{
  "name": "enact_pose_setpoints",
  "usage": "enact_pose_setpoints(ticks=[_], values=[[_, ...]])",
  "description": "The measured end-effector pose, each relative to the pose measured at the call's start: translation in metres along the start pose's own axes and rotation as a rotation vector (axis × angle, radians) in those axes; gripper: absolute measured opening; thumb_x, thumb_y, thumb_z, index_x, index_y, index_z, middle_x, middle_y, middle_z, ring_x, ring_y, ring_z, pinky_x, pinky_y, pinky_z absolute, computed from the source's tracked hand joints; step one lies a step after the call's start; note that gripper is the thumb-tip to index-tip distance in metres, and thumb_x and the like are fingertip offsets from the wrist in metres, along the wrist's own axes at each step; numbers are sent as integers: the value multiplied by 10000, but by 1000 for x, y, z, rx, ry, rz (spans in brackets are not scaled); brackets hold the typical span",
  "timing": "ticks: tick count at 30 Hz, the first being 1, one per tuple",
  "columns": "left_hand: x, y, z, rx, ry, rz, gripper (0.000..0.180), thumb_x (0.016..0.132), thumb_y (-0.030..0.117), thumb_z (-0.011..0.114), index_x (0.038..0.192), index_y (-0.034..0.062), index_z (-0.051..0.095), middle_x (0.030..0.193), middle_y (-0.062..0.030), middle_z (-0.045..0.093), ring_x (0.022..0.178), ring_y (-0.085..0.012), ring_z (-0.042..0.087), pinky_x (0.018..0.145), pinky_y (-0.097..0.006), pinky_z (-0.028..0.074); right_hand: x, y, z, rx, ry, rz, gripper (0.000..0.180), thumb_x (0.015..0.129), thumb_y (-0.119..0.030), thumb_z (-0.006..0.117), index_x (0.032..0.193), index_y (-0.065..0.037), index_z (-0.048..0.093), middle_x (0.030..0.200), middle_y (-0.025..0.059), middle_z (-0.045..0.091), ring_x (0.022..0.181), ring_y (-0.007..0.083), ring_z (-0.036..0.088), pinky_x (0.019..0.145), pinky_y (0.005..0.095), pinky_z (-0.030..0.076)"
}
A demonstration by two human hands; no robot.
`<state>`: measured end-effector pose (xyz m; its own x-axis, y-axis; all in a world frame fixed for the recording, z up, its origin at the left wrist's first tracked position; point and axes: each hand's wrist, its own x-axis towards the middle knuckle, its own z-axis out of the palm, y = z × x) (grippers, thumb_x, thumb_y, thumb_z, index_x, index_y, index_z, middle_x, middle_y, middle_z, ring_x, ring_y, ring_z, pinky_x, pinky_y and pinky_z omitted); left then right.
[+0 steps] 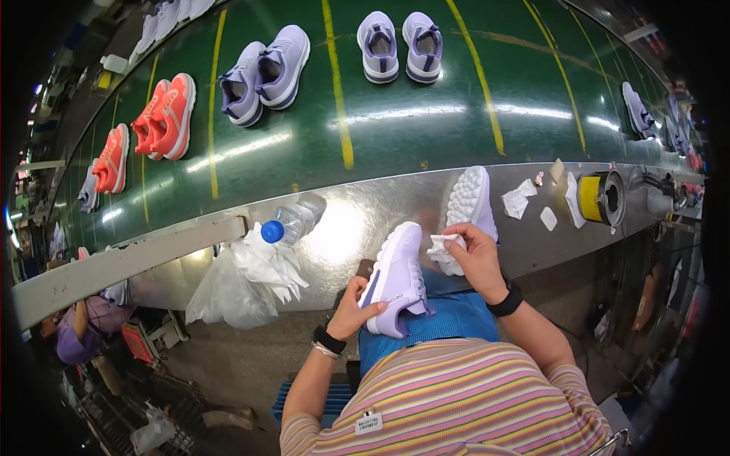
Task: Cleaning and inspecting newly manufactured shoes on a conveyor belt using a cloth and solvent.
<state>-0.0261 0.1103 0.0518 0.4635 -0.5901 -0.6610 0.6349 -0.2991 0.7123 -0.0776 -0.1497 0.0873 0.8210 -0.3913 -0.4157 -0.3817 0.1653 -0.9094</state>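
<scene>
My left hand (354,309) is wrapped round the heel end of a lavender sneaker (397,277), which is tilted over my lap with its toe pointing away from me. Just right of that shoe, my right hand (477,257) pinches a crumpled white cloth or tissue (445,252), held apart from the sneaker. Behind the right hand, a second lavender sneaker (473,199) lies on the metal ledge, its bumpy white sole showing. My right hand covers part of it.
A green conveyor (289,144) with yellow lines carries lavender sneakers (281,67) and coral sneakers (169,118). On the ledge are a blue-capped bottle (293,220), a plastic bag (236,285), white scraps (518,199) and a yellow-labelled can (601,197). A metal bar (129,262) juts in at left; another person (87,327) sits beyond.
</scene>
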Motion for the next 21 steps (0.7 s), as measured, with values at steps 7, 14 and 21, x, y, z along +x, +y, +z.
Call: enact_pose_setpoints(ticks=[7, 14, 21], values=[[-2, -4, 4, -2, 113, 130, 606, 885, 210, 515, 1380, -2, 237, 1341, -154, 385, 1227, -197, 370, 1019, -292, 267, 39, -36, 22, -469, -41, -308, 162, 762, -49, 571, 916, 1, 586, 871, 137, 604, 813, 261, 598, 724, 309, 461], [-6, 11, 15, -36, 179, 137, 467, 965, 254, 334, 1348, -12, 319, 1358, -149, 378, 1240, -190, 361, 1022, -271, 253, 69, -9, 70, -677, -175, -379, 97, 739, -9, 540, 817, -2, 597, 834, 174, 571, 830, 360, 544, 742, 422, 425], [-10, 11, 19, -81, 221, 114, 461, 962, 268, 353, 1342, 6, 345, 1347, -135, 401, 1231, -180, 371, 1014, -267, 267, 33, -4, 74, -664, -272, -551, 156, 720, 36, 506, 841, 11, 600, 814, 140, 549, 851, 321, 519, 756, 385, 429]])
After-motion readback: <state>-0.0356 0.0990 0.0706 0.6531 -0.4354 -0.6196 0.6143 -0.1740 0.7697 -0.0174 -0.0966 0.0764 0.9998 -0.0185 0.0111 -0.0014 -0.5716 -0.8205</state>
